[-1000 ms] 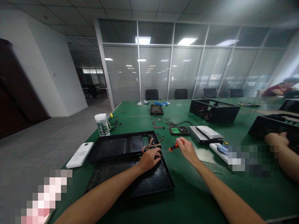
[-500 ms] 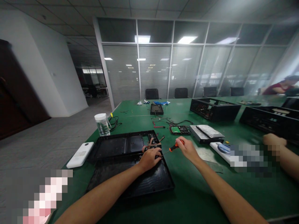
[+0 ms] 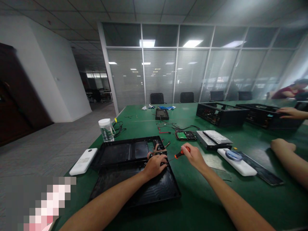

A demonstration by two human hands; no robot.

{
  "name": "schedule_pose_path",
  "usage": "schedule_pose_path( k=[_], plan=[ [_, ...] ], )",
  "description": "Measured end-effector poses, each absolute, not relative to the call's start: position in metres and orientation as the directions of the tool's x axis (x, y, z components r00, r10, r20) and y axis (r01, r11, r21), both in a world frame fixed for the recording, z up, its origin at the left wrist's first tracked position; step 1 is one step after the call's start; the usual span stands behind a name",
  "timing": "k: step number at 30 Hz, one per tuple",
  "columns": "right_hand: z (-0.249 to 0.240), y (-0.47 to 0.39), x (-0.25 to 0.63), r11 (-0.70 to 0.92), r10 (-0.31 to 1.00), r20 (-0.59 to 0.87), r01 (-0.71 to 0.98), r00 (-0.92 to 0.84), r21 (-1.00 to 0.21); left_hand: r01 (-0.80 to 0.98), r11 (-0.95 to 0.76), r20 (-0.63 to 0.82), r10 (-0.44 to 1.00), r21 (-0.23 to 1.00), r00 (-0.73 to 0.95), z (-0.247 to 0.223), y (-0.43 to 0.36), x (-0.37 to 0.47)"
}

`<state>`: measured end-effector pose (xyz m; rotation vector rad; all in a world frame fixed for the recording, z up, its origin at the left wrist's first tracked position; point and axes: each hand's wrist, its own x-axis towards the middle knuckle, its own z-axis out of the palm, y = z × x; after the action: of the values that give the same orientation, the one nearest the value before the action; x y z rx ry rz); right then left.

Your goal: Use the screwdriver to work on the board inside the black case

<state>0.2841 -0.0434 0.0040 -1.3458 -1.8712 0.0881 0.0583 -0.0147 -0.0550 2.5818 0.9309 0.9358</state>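
An opened black case (image 3: 141,186) lies on the green table, with a bundle of coloured wires (image 3: 157,150) at its right side. My left hand (image 3: 156,165) rests on the case's right part beside the wires, fingers curled over a small part I cannot make out. My right hand (image 3: 192,154) is closed round the handle of a red and black screwdriver (image 3: 179,155). The shaft points left, its tip close to my left fingertips; whether it touches anything is hidden.
Left stand a clear bottle (image 3: 107,131) and a white device (image 3: 83,161). Beyond are a green circuit board (image 3: 184,135), a metal drive (image 3: 214,138) and a black chassis (image 3: 221,114). A co-worker's hand (image 3: 292,113) touches another chassis (image 3: 267,115); a forearm (image 3: 291,157) rests at right.
The co-worker's hand has come into view at the right-hand chassis, which now sits farther back and left. My hands keep nearly the same pose; the view has shifted slightly.
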Motion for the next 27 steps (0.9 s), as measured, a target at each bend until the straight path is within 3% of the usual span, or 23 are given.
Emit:
schedule_pose_path(
  k=[4,9,11,16,19,23,27],
  plan=[
    [0.009,-0.049,0.281,0.408,0.816,0.560,0.827,-0.140,-0.388,0.485,-0.768,0.495,0.640,0.417,0.588,-0.055,-0.015,0.059],
    [0.044,-0.066,0.267,0.263,0.880,0.423,0.963,-0.216,-0.054,0.496,-0.760,0.486,0.650,0.421,0.584,-0.056,-0.014,0.059],
    [0.063,-0.070,0.258,0.252,0.912,0.333,0.968,-0.241,0.008,0.489,-0.761,0.484,0.649,0.426,0.587,-0.056,-0.014,0.059],
    [0.095,-0.065,0.233,0.350,0.926,0.150,0.937,-0.348,0.014,0.478,-0.768,0.488,0.640,0.427,0.593,-0.053,-0.016,0.058],
    [0.100,-0.061,0.223,0.228,0.959,0.160,0.972,-0.234,0.058,0.497,-0.758,0.480,0.652,0.422,0.587,-0.053,-0.017,0.058],
    [0.098,-0.061,0.220,0.352,0.933,0.100,0.934,-0.345,-0.066,0.516,-0.757,0.490,0.654,0.401,0.577,-0.055,-0.016,0.058],
    [0.093,-0.063,0.221,0.205,0.957,0.205,0.979,-0.204,0.018,0.498,-0.766,0.491,0.642,0.406,0.588,-0.054,-0.016,0.059]
  ],
)
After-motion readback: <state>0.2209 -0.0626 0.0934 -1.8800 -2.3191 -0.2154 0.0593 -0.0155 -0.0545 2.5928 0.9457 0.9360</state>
